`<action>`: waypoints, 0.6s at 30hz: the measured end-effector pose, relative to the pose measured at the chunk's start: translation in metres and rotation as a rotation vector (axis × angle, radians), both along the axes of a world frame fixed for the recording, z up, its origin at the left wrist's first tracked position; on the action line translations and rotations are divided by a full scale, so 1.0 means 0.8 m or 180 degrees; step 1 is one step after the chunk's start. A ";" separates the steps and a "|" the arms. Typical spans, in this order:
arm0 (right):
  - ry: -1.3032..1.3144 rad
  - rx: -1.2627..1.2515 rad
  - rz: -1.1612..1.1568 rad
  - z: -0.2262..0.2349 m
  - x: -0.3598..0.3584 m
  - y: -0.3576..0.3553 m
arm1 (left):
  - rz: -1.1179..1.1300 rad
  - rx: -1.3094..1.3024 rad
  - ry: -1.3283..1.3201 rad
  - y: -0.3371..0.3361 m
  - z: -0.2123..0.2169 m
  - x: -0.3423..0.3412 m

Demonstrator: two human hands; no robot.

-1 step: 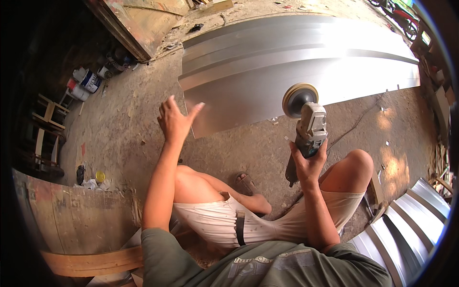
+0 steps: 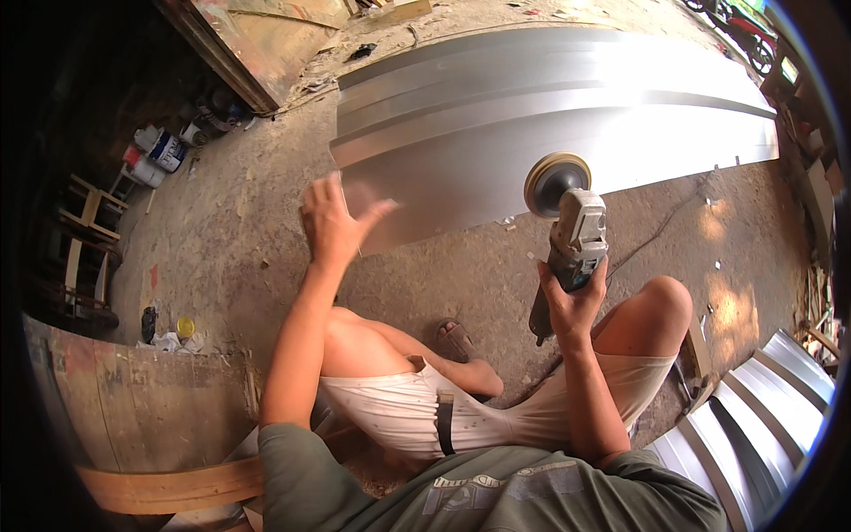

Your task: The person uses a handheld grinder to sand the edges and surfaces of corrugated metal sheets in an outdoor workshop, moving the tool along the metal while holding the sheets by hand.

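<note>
Right hand [image 2: 572,297] clamped on angle grinder [image 2: 572,235] above the metal sheet [image 2: 550,115]; left hand [image 2: 332,217], fingers spread, should steady the sheet's near edge.

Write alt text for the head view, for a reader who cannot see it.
Seen from above, a seated person's right hand grips a grey angle grinder, its disc raised before a large folded metal sheet lying on the dirt floor. The left hand is lifted, open and empty, near the sheet's corner.
</note>
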State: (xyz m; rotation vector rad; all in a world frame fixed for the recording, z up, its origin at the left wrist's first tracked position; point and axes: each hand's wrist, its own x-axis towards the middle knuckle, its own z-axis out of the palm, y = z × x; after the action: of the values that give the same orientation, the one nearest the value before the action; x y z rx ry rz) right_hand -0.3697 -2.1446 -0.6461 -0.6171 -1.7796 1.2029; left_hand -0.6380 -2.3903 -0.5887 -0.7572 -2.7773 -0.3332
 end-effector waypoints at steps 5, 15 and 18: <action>0.0030 0.0065 -0.0035 0.009 -0.007 -0.002 | -0.1415 -0.1483 0.0868 0.027 -0.034 0.042; 0.0021 0.0055 0.0007 0.020 0.005 0.006 | -0.2312 -0.0629 0.1054 0.013 -0.013 0.017; -0.0043 0.0172 0.0127 0.024 0.007 0.004 | -0.2357 -0.0151 0.0802 0.016 0.015 0.014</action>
State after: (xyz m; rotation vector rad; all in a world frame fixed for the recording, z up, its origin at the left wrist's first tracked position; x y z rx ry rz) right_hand -0.3639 -2.1417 -0.6267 -0.5620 -1.8375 1.1761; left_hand -0.6270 -2.3773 -0.5768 -1.6930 -2.1829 -0.2697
